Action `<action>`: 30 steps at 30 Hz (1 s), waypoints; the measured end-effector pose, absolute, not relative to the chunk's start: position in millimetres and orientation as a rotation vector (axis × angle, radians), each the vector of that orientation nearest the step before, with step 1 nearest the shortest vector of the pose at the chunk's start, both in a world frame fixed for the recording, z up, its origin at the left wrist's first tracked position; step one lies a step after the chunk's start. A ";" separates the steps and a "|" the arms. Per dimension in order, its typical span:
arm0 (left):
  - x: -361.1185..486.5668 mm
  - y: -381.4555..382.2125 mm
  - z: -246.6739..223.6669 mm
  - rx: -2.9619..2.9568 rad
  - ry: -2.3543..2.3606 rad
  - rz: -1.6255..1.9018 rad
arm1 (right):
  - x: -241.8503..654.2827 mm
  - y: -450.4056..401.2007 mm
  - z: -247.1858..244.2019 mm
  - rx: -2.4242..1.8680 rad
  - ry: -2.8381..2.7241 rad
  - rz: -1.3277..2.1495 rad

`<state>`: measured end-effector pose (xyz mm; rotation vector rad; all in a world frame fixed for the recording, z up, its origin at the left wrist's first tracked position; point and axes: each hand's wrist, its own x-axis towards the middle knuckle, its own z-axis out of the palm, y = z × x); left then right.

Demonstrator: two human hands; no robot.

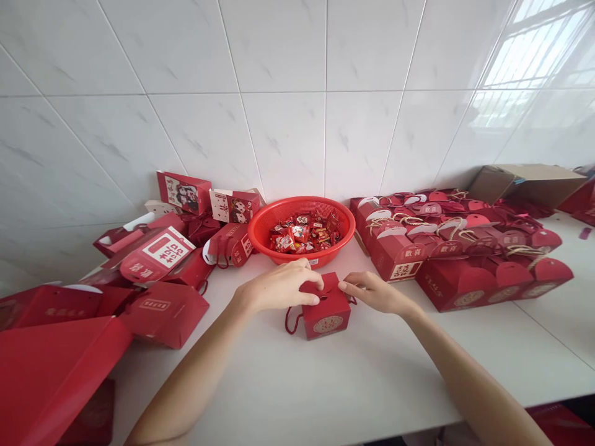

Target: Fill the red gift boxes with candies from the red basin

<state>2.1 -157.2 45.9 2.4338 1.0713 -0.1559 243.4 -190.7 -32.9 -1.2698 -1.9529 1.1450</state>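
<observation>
A small red gift box (328, 316) stands upright on the white table in front of the basket, with a round patterned emblem on its front. My left hand (288, 286) is on the box's top left, fingers bent over its top flaps. At the top right edge, my right hand (372, 291) has its thumb and forefinger pressed together against the flap. Dark red cord loops (294, 321) hang at the box's sides. Behind it sits a red plastic basket (260, 238) holding many wrapped sweets (302, 233).
Red boxes (162, 313) lie in a loose heap on the left. Rows of closed red boxes (469, 291) with cord handles stand on the right, and a brown carton (534, 179) is behind them. A tiled wall (283, 142) borders the white table (372, 384).
</observation>
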 end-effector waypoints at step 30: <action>-10.3 -140.7 53.5 1.743 0.853 0.541 | 242.1 -193.6 3.7 -0.970 -1.522 1.338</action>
